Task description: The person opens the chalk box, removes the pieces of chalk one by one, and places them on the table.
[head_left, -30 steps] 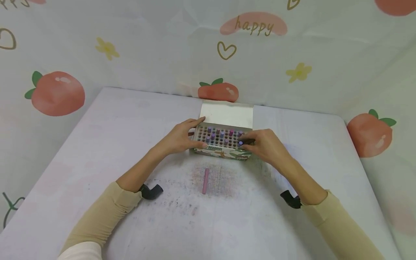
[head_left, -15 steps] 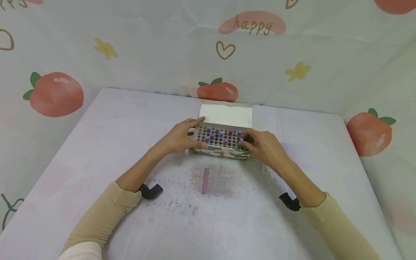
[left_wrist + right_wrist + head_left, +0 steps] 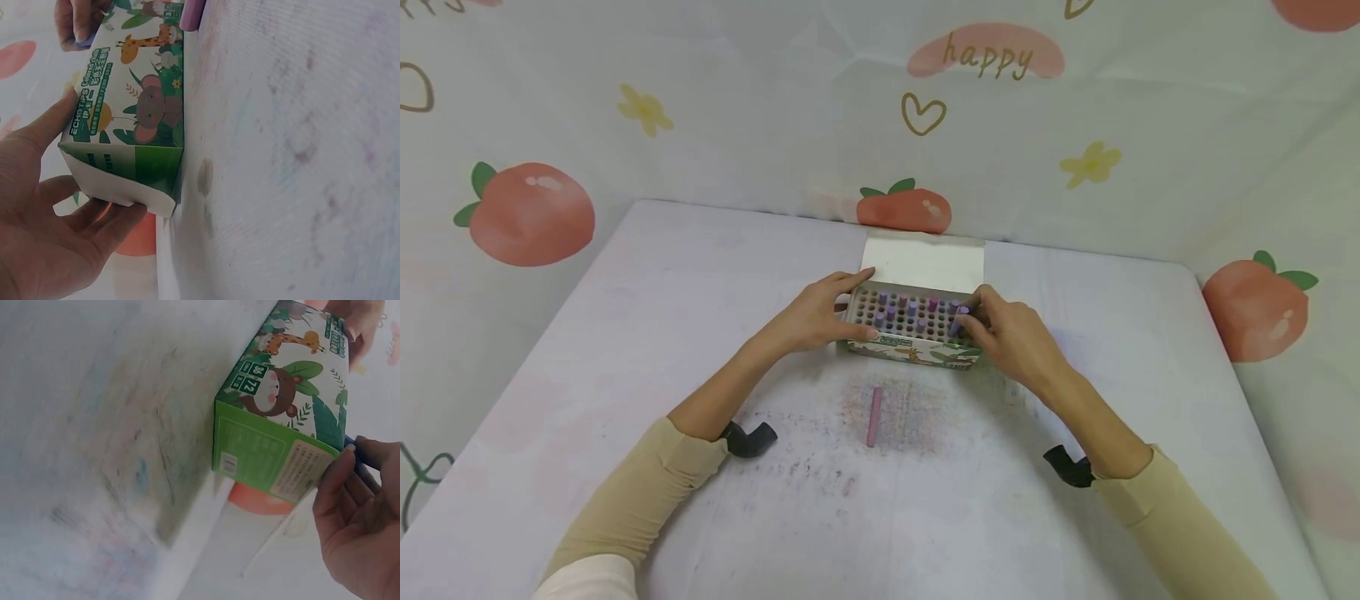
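Note:
A chalk box (image 3: 917, 353) with printed animals stands with its lid (image 3: 925, 260) folded back. Purple, blue and pink chalk ends poke up from several holes of its insert. My left hand (image 3: 808, 319) grips the box's left end, thumb at the front edge and fingers around the side and back. At the right end, my right hand (image 3: 1021, 342) pinches a blue-purple chalk stick (image 3: 959, 320) between thumb and forefinger. The stick leans, its top above the neighbouring chalks. In the right wrist view the fingers (image 3: 337, 475) overlap the box's corner, covering most of the chalk (image 3: 359, 453).
A mauve-pink chalk stick (image 3: 874, 417) lies on the white tabletop (image 3: 775, 542), in front of the box, among smudges of chalk dust. A printed fabric backdrop (image 3: 760, 108) rises behind the table's far edge.
My right hand has closed its fingertips on the blue-purple chalk and drawn it up, so more of the stick shows, tilted. The left hand stays on the box.

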Available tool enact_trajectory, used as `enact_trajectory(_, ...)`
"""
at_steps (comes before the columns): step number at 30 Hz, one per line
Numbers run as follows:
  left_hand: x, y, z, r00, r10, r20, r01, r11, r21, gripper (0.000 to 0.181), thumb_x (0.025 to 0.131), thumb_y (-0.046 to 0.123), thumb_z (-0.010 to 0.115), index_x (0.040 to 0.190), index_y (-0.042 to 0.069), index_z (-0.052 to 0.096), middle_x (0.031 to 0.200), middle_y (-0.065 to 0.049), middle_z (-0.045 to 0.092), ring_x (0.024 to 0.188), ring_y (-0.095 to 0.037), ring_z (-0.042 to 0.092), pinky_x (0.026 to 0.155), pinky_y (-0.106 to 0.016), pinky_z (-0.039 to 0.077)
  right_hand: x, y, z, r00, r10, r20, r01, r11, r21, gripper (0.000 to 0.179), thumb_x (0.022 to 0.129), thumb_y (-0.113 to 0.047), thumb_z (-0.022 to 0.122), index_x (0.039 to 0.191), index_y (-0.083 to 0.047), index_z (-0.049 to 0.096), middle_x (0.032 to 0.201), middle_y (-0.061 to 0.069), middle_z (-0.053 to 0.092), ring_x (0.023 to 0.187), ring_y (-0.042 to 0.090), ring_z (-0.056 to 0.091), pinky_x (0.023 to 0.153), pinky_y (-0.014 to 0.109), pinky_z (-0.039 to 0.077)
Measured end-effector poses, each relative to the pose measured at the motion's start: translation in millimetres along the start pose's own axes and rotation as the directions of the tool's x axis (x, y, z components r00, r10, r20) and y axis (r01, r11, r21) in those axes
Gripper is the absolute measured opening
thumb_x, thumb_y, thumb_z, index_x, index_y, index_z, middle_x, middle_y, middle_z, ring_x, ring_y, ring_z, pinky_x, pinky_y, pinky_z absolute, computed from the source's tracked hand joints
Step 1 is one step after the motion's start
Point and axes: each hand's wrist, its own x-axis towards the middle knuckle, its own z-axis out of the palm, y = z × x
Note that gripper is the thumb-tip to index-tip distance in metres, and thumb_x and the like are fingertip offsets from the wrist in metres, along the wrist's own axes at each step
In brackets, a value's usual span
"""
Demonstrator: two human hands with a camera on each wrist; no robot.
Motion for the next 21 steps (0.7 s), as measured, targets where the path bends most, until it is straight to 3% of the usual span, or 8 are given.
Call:
enact_trajectory(3, 0.2, 0.7, -0.3, 1.0, -0.004, 0.001, 0.004, 1.0, -0.008, 0.093, 0.084, 0.036, 0.081, 0.159, 0.027, 0.027, 0.156, -0.014, 0.03, 0.132, -0.04, 0.048, 0.102, -0.046, 0.051, -0.7, 0.8, 2.0, 0.999, 0.04, -0.025, -0.038, 0.996, 0.076, 0.018, 0.101, -0.021, 0.06, 0.111, -0.006, 0.055, 0.088, 0.01, 0.074, 0.071, 0.021, 0.067, 0.057, 0.033, 0.049)
enact_trajectory(10, 0.1, 1.1, -0.7, 1.0, 0.006, 0.002, -0.006, 1.0, -0.012, 0.093, 0.084, 0.033, 0.082, 0.159, 0.025, 0.026, 0.155, -0.015, 0.031, 0.128, -0.04, 0.052, 0.1, -0.042, 0.053, -3.3, 2.5, 6.9, 0.992, 0.003, -0.128, 0.013, 0.993, 0.12, 0.021, 0.107, -0.023, 0.047, 0.12, -0.006, 0.047, 0.087, 0.015, 0.073, 0.062, 0.02, 0.063, 0.048, 0.029, 0.039)
enact_trajectory(13, -0.2, 1.1, -0.6, 1.0, 0.013, 0.001, -0.013, 1.0, -0.014, 0.094, 0.084, 0.032, 0.082, 0.159, 0.024, 0.026, 0.155, -0.016, 0.031, 0.128, -0.041, 0.052, 0.1, -0.042, 0.053, -4.6, 0.4, 6.4, 0.989, 0.014, -0.145, 0.012, 0.984, 0.178, 0.023, 0.108, -0.024, 0.044, 0.122, -0.006, 0.045, 0.095, 0.018, 0.074, 0.076, 0.025, 0.073, 0.047, 0.028, 0.042)
enact_trajectory(16, -0.7, 1.3, -0.2, 1.0, 0.023, -0.001, -0.023, 1.0, -0.022, 0.093, 0.084, 0.031, 0.082, 0.159, 0.022, 0.027, 0.155, -0.016, 0.032, 0.13, -0.04, 0.051, 0.1, -0.041, 0.053, -6.2, -2.6, 5.0, 0.988, 0.034, -0.15, 0.012, 0.954, 0.298, 0.023, 0.108, -0.023, 0.044, 0.123, -0.006, 0.045, 0.094, 0.016, 0.074, 0.078, 0.027, 0.074, 0.045, 0.029, 0.05)
enact_trajectory(21, -0.4, 1.4, 0.5, 1.0, 0.029, -0.003, -0.029, 0.999, -0.026, 0.093, 0.084, 0.03, 0.082, 0.159, 0.022, 0.027, 0.154, -0.016, 0.032, 0.134, -0.039, 0.046, 0.102, -0.04, 0.052, -8.9, -7.7, 2.3, 0.988, 0.038, -0.146, 0.033, 0.891, 0.452, 0.022, 0.107, -0.018, 0.047, 0.123, -0.003, 0.049, 0.09, 0.017, 0.073, 0.072, 0.027, 0.073, 0.058, 0.039, 0.062)
